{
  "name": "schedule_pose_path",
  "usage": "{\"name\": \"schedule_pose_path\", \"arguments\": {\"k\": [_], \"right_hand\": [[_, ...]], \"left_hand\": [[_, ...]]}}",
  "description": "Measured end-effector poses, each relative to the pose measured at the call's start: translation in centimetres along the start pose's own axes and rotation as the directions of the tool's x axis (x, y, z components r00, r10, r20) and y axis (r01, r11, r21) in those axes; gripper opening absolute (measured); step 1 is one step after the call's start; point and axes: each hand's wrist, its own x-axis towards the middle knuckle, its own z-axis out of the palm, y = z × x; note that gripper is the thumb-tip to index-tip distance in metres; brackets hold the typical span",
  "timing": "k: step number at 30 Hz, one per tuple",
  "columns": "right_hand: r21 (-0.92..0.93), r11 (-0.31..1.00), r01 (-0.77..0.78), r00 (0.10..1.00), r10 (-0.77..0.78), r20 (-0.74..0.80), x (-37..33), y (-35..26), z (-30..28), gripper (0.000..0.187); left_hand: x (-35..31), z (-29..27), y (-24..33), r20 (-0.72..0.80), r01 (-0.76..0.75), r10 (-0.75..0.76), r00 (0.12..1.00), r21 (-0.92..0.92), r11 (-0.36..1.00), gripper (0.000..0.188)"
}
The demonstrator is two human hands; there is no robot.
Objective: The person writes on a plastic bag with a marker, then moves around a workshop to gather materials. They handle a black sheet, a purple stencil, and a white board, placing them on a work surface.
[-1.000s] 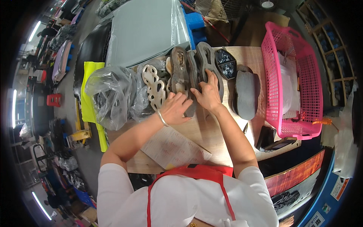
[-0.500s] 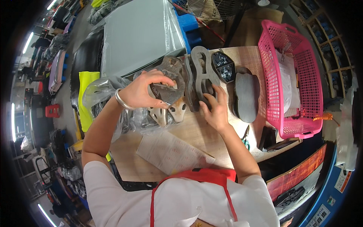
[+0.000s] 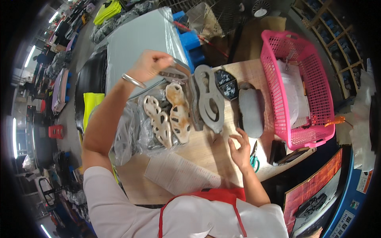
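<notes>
My left hand (image 3: 150, 66) is raised at the far side of the table, fingers closed on a dark grey sole-shaped piece (image 3: 174, 75), tilted and partly hidden by the hand. Just nearer lie two whitish-tan cut-out soles (image 3: 179, 115) on clear plastic bags (image 3: 125, 135). Grey soles with oval cut-outs (image 3: 206, 101) form a stack right of them. My right hand (image 3: 239, 152) hovers with fingers apart, holding nothing, close to green-handled scissors (image 3: 254, 160) and the near end of a pile of solid grey insoles (image 3: 251, 113).
A dark divided tray (image 3: 227, 84) with small black bits stands at the back. A pink basket (image 3: 291, 141) with papers and bags occupies the right side. Printed sheets (image 3: 180, 173) lie at the front edge. Grey sheets (image 3: 139, 35) are stacked beyond the table.
My left hand has lifted the dark piece up and away, uncovering the tan soles. My right hand has left the grey cut-out soles and drawn back toward the scissors. The view has shifted slightly.
</notes>
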Motion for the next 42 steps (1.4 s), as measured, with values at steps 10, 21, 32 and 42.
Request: {"name": "schedule_pose_path", "arguments": {"k": [10,21,32,42], "right_hand": [[0.198,0.968,-0.152,0.986,0.163,-0.039,-1.7,1.4,-3.2,0.012],[0.568,0.735,0.369,0.763,-0.589,0.266,2.3,-12.4,-1.9,0.083],[0.432,0.831,-0.35,-0.053,-0.478,0.877,-11.6,-13.8,4.5,0.089],[0.299,0.938,-0.174,-0.121,-0.322,0.939,-25.3,-18.5,10.6,0.078]], "left_hand": [[-3.4,-5.1,7.2,-0.336,-0.154,-0.049,0.94,-0.551,0.82,0.047],[-24.4,-0.8,14.0,-0.37,-0.024,-0.01,0.929,-0.087,0.996,0.052],[-38.7,7.8,16.4,-0.394,0.216,-0.448,0.803,-0.508,0.834,0.042],[-59.0,13.1,8.1,-0.665,-0.28,-0.274,0.695,-0.602,0.748,0.03]]}}
